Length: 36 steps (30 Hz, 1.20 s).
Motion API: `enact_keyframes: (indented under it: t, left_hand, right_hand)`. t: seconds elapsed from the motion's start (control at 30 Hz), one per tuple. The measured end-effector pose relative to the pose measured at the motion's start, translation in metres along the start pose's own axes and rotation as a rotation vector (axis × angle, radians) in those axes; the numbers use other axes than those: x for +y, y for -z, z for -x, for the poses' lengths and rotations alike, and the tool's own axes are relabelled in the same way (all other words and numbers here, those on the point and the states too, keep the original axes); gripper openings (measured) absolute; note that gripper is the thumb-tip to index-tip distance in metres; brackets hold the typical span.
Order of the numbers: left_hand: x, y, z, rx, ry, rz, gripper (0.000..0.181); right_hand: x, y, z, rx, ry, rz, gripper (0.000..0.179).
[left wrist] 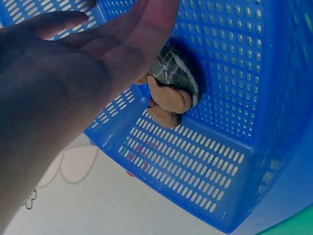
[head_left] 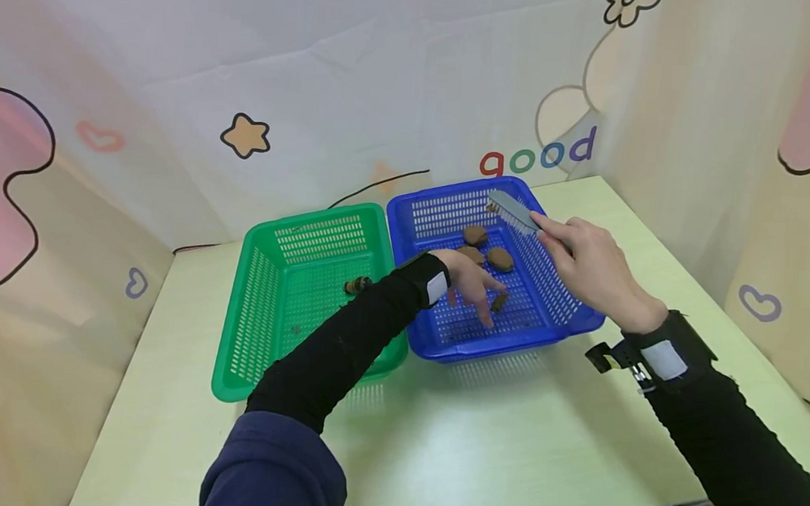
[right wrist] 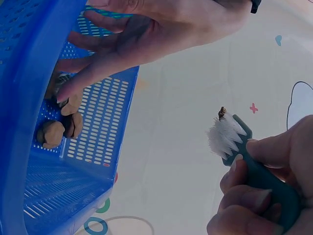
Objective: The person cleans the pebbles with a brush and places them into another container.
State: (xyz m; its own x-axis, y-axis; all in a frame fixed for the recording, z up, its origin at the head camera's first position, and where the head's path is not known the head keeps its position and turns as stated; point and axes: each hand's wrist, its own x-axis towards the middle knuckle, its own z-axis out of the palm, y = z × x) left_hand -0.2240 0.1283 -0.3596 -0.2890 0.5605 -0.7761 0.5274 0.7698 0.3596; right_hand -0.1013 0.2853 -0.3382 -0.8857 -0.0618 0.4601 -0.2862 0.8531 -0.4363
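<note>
My right hand (head_left: 588, 268) grips a brush (head_left: 515, 211) by its grey-green handle. White bristles (right wrist: 227, 137) face away from the thumb, and a small dark brown bit (right wrist: 222, 113) shows at their end. The left hand (head_left: 471, 282) reaches into the blue basket (head_left: 427, 346), palm visible and fingers spread. Close by its fingertips is a small brown piece (head_left: 499, 302). Several rounded tan-brown lumps (head_left: 500, 259) lie in the basket beyond the hand; one (left wrist: 171, 93) has a dark, white-streaked shell-like side in the left wrist view.
Left of the blue basket stands a green basket (head_left: 256, 298), their rims side by side. A dark striped lump (head_left: 357, 285) lies inside it, partly behind the left sleeve. Both stand on a pale table (head_left: 434, 456) against a printed cloth backdrop (head_left: 360, 72).
</note>
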Motion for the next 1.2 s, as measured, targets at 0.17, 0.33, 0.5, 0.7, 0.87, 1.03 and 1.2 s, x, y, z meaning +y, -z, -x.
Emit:
enact_keyframes:
  t: [0.17, 0.33, 0.5, 0.7, 0.87, 1.03, 1.2]
  left_hand:
    - [-0.005, 0.005, -0.006, 0.171, -0.009, -0.02, 0.074]
    - [-0.016, 0.015, -0.015, 0.377, 0.025, 0.017, 0.064]
    - [-0.019, 0.025, -0.025, 0.417, 0.072, 0.049, 0.072]
    - [-0.017, 0.036, -0.048, 0.465, 0.155, 0.016, 0.072]
    - [-0.015, 0.037, -0.062, 0.536, 0.194, 0.026, 0.063]
    - [-0.041, 0.048, -0.126, 0.628, 0.253, 0.018, 0.059]
    - [-0.017, 0.041, -0.083, 0.609, 0.283, 0.053, 0.064]
  right_hand:
    - [0.002, 0.0, 0.0, -0.001, -0.003, 0.001, 0.036]
    - [0.003, 0.0, 0.001, -0.006, -0.013, -0.012, 0.036]
    - [0.004, 0.0, 0.001, 0.002, -0.013, -0.011, 0.036]
    - [0.004, 0.001, 0.0, 0.001, -0.002, -0.016, 0.036]
    - [0.003, 0.0, -0.001, 0.005, 0.003, -0.025, 0.036]
    - [0.003, 0.001, -0.002, 0.005, 0.0, -0.04, 0.036]
    - [0.005, 0.004, -0.003, 0.015, 0.004, -0.035, 0.036]
